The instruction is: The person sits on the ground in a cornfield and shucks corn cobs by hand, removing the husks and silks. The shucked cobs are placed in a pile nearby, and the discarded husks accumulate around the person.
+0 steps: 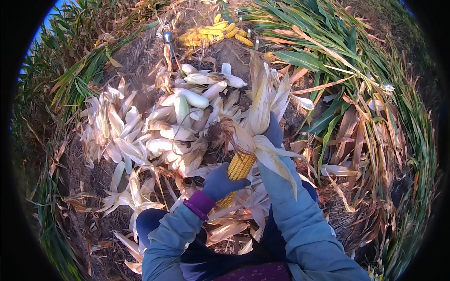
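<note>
My left hand (219,181), in a grey glove with a purple cuff, is closed round a yellow ear of corn (241,165). Bare kernels show above and below the fingers. Pale dry husk (258,114) is peeled back from the ear's upper end and hangs over my right sleeve. My right hand (274,132), gloved too, is closed on this husk, its fingers largely hidden behind the leaves. Dark reddish silk (229,133) clings beside the ear. Just ahead lies a heap of unhusked ears (192,99) in whitish husks.
Husked yellow ears (215,33) form a pile at the far end. A dark, silver-topped bottle-like object (168,38) stands left of it. Loose husks (115,126) lie to the left. Green and brown corn stalks (356,84) are heaped along the right; more stalks (61,61) border the left.
</note>
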Available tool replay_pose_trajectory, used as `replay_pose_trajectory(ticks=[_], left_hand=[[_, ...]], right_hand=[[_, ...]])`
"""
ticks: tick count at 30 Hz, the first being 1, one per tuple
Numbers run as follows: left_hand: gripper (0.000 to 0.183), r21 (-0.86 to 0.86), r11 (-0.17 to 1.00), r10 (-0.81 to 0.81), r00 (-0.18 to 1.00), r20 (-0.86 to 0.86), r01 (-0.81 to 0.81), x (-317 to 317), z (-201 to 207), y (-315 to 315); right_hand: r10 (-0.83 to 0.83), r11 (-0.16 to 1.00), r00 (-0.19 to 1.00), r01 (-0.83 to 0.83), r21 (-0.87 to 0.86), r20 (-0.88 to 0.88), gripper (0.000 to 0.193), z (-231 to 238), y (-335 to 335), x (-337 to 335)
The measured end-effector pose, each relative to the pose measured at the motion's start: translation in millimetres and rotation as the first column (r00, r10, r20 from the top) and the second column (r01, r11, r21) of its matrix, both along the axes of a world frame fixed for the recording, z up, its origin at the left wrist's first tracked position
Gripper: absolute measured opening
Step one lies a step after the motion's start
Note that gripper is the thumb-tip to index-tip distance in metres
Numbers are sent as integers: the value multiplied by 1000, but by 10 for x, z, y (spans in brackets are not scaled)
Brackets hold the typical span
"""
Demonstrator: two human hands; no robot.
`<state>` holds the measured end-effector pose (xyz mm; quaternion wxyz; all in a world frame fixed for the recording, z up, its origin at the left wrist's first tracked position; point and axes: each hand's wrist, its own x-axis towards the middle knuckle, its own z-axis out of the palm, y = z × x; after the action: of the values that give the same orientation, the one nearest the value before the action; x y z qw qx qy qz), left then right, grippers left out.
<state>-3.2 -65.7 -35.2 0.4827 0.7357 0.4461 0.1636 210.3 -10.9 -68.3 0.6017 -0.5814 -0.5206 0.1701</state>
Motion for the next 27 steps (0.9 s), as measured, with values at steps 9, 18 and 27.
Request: replay_pose_trajectory(ticks=[9, 18, 27], left_hand=[[63, -203, 976, 90, 993, 83, -71, 129, 150, -171], [53, -403, 914, 179, 942, 285, -52, 263, 202, -273], [67, -49, 997, 63, 996, -68, -66, 210, 196, -111]], right_hand=[[-225, 971, 951, 200, 132, 210, 38, 143, 41, -60], [-278, 953, 905, 301, -21, 322, 34, 108, 45, 25], [-231, 971, 951, 239, -17, 205, 36, 186, 29, 114]])
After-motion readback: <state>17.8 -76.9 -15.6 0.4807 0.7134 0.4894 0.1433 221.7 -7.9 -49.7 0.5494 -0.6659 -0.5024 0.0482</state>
